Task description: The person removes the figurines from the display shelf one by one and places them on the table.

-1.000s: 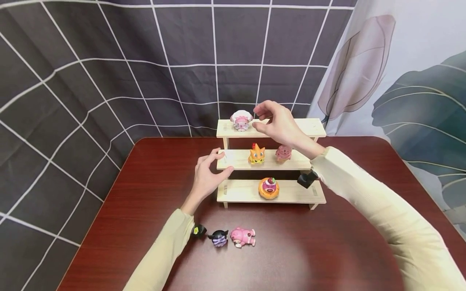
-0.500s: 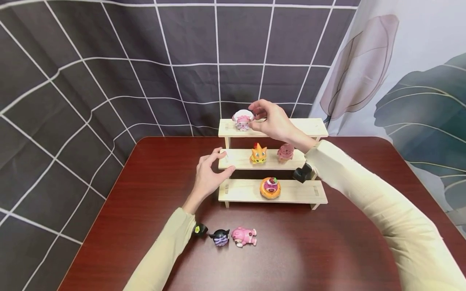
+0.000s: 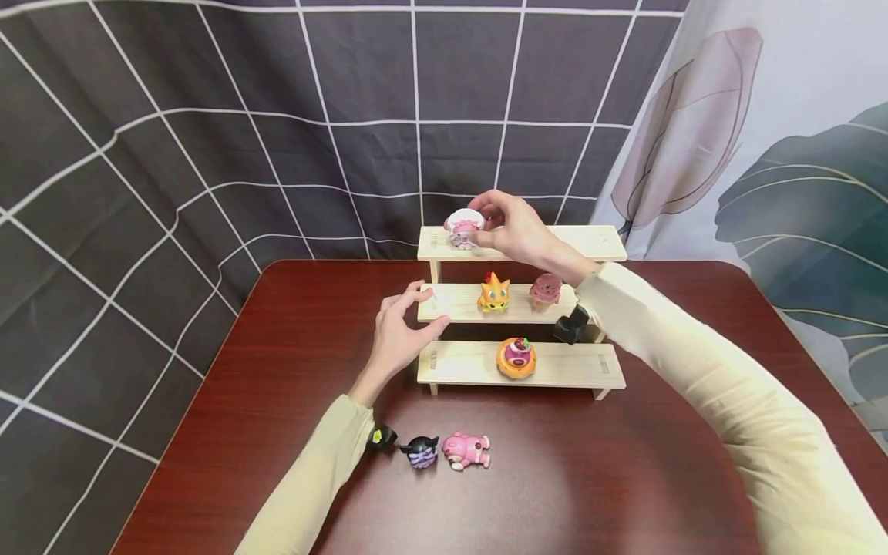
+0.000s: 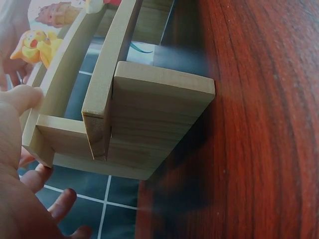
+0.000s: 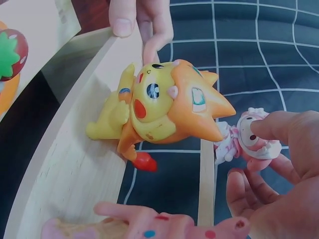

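A three-tier wooden display shelf (image 3: 454,362) stands on the table. On its top board, toward the left, is a small white-and-pink figurine (image 3: 461,221). My right hand (image 3: 523,231) pinches it from the right; in the right wrist view the thumb lies across the face of the figurine (image 5: 249,130), fingers behind. My left hand (image 3: 398,335) grips the left end of the middle board, thumb on one edge and a fingertip on the other. That board carries an orange-and-yellow figurine (image 3: 495,294) and a pink ice-cream-cone figurine (image 3: 546,290).
An orange ring-shaped figurine (image 3: 516,358) sits on the lowest board. In front of the shelf, a black-and-purple figurine (image 3: 421,453) and a pink bear figurine (image 3: 465,450) lie on the dark red table (image 3: 555,478). A black checked curtain (image 3: 361,85) hangs behind.
My right hand has moved left, from beside the white-and-pink figurine to a pinch on it. The left hand keeps its place at the shelf's end.
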The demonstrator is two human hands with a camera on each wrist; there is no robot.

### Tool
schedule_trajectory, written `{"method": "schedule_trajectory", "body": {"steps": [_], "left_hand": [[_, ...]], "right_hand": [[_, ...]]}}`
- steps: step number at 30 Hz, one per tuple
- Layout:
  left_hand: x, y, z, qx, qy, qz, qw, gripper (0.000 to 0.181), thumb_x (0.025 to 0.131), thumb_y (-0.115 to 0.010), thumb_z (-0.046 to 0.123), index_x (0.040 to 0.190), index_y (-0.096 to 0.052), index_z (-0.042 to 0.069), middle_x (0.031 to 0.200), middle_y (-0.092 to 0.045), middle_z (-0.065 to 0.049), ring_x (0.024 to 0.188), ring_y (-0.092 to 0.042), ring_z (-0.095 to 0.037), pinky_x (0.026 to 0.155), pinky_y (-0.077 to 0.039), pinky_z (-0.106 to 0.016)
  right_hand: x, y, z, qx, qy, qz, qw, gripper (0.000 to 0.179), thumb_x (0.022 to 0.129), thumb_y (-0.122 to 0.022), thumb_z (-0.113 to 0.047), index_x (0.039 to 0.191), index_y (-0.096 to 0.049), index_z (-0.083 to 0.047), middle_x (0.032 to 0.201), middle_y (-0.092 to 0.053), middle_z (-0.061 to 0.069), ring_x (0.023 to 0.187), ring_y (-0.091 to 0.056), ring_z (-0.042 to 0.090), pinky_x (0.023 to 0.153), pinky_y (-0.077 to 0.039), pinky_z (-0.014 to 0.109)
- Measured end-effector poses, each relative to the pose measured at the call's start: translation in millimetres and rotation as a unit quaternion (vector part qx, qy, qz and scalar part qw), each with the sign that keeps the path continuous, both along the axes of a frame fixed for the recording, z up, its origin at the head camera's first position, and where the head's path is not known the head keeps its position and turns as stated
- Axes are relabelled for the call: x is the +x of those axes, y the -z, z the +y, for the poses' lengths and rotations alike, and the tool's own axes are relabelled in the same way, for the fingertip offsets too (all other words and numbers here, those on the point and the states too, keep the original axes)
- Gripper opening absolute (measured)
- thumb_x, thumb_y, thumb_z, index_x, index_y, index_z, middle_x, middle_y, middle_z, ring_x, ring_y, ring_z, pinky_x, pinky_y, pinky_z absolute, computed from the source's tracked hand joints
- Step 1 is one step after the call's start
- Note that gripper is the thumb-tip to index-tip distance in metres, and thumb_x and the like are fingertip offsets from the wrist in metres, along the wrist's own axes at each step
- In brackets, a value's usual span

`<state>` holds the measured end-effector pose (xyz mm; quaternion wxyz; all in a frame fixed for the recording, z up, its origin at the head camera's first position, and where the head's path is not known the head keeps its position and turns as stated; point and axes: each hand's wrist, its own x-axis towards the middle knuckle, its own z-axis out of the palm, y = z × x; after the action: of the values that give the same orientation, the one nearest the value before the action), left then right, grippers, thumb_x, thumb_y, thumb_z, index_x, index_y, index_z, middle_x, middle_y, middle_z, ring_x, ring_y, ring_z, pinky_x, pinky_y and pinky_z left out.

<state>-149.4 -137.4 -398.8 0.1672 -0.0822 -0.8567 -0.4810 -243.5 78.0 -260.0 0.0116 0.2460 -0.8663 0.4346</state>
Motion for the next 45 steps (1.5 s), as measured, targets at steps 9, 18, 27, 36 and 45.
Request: {"method": "schedule_trajectory", "body": {"steps": [9, 18, 27, 36, 45], "left_hand": [[-0.2, 0.8, -0.1, -0.003, -0.002, -0.008, 1.0, 0.053, 0.079, -0.084, 0.034, 0.126, -0.071, 0.014, 0.142, -0.057, 0.002, 0.117, -0.049, -0.024, 0.093, -0.038, -0.049], [-0.7, -1.8, 0.2, -0.005, -0.002, -0.003, 1.0, 0.053, 0.079, -0.084, 0.035, 0.126, -0.071, 0.014, 0.141, -0.058, 0.003, 0.116, -0.049, -0.024, 0.093, -0.039, -0.049], [1.1, -3.3, 1.0, -0.006, -0.005, -0.01, 0.9999, 0.052, 0.079, -0.083, 0.035, 0.126, -0.071, 0.014, 0.142, -0.058, 0.002, 0.117, -0.049, -0.024, 0.094, -0.038, -0.049], [0.8, -1.3, 0.7, -0.001, -0.003, -0.014, 0.9999, 0.053, 0.079, -0.083, 0.035, 0.127, -0.071, 0.015, 0.142, -0.057, 0.003, 0.118, -0.048, -0.024, 0.093, -0.038, -0.05], [1.1, -2.4, 1.2, 0.001, 0.001, -0.013, 0.9999, 0.053, 0.08, -0.084, 0.034, 0.127, -0.07, 0.015, 0.142, -0.057, 0.0, 0.117, -0.048, -0.024, 0.093, -0.037, -0.049]], "right_hand": [[-4.9, 2.9, -5.5, 0.021, 0.003, 0.011, 0.9997, 0.041, 0.083, -0.076, -0.001, 0.122, -0.061, 0.0, 0.104, -0.066, 0.018, 0.086, -0.06, 0.028, 0.074, -0.042, 0.029], [-5.4, 1.6, -4.5, 0.02, 0.002, 0.007, 0.9998, 0.041, 0.085, -0.075, -0.001, 0.123, -0.061, 0.0, 0.102, -0.064, 0.017, 0.086, -0.057, 0.028, 0.073, -0.042, 0.029], [-4.8, 2.3, -4.4, 0.014, 0.007, 0.007, 0.9999, 0.039, 0.084, -0.077, -0.002, 0.12, -0.062, 0.0, 0.1, -0.063, 0.017, 0.085, -0.057, 0.028, 0.072, -0.042, 0.029], [-1.2, 1.3, 0.0, 0.017, 0.005, 0.012, 0.9998, 0.039, 0.084, -0.078, -0.004, 0.12, -0.063, -0.001, 0.099, -0.063, 0.016, 0.083, -0.056, 0.029, 0.068, -0.04, 0.027], [4.1, 0.6, 2.9, 0.014, -0.01, 0.021, 0.9996, 0.038, 0.085, -0.077, -0.005, 0.119, -0.063, -0.001, 0.099, -0.063, 0.015, 0.086, -0.056, 0.027, 0.075, -0.041, 0.031]]}}
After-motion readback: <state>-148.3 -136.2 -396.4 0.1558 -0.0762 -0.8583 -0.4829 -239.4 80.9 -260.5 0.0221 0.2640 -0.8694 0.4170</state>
